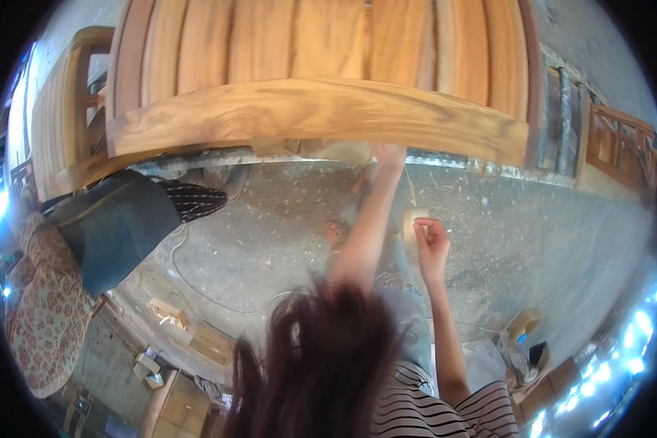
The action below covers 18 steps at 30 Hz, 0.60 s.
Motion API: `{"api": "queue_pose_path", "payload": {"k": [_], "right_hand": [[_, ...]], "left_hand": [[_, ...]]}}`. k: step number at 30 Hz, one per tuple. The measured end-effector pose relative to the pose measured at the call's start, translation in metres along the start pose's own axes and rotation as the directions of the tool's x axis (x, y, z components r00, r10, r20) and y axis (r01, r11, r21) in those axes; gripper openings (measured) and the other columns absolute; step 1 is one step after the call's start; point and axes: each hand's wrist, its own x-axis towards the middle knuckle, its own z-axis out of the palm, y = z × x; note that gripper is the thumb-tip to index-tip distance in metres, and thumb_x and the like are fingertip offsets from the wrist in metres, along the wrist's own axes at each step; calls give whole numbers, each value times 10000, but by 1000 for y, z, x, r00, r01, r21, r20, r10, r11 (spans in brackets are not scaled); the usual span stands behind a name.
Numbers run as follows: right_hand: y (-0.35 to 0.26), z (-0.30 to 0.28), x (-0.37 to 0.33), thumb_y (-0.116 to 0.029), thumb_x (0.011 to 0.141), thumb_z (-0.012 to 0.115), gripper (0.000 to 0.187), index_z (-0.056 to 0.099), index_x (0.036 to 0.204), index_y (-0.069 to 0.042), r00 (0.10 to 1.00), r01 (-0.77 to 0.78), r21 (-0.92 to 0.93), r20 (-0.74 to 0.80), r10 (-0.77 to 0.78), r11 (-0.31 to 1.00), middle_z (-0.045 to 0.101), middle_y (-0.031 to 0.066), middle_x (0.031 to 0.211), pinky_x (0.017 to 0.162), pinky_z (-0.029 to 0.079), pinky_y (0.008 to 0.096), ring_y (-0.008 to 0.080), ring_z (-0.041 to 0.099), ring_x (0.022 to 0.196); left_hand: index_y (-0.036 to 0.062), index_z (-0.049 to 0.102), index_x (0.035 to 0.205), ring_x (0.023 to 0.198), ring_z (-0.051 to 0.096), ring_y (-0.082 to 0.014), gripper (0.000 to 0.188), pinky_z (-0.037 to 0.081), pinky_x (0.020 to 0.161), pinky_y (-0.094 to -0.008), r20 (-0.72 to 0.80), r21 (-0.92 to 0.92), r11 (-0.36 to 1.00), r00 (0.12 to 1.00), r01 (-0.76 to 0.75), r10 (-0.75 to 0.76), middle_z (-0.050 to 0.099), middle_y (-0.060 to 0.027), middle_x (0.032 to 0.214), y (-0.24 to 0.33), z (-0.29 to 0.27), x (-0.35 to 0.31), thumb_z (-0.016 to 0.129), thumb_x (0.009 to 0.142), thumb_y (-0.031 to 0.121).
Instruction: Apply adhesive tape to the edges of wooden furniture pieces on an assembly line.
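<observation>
A slatted wooden panel [328, 47] with a broad front rail [321, 113] spans the upper middle. My left hand [390, 155] reaches to the underside of that rail, and its fingers are mostly hidden behind the lower edge. Below and to the right, my right hand [433, 244] pinches a cream roll of tape [410, 225] between thumb and fingers. A thin strip [410, 188] rises from the roll toward the rail, near my left hand. Where its upper end sticks cannot be made out.
At the left stands a person in patterned clothing [47, 321], beside another slatted wooden piece [62, 120]. A wooden frame [624, 146] is at the far right. A pale cable [190, 281] curves over the concrete floor, and wood blocks [169, 312] lie lower left.
</observation>
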Motion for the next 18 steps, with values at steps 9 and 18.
{"api": "queue_pose_path", "payload": {"k": [9,18], "right_hand": [[-32,-12,-14,40,914,578,267,576,1175,-15,970,21,237,230,-77,971,563,20,1127,718,408,191,36,485,895],[-119,-37,-79,49,914,561,538,374,1407,-59,914,112,420,313,-259,901,569,108,1256,850,480,258,137,574,1090]], "left_hand": [[77,551,1284,1271,399,-352,585,344,1005,-475,-13,227,940,965,257,-260,473,-171,1391,59,-26,24,779,765,221],[72,627,1265,1038,630,-201,414,486,907,-323,676,-514,732,737,447,25,668,-123,1140,157,-281,-37,705,877,195]]}}
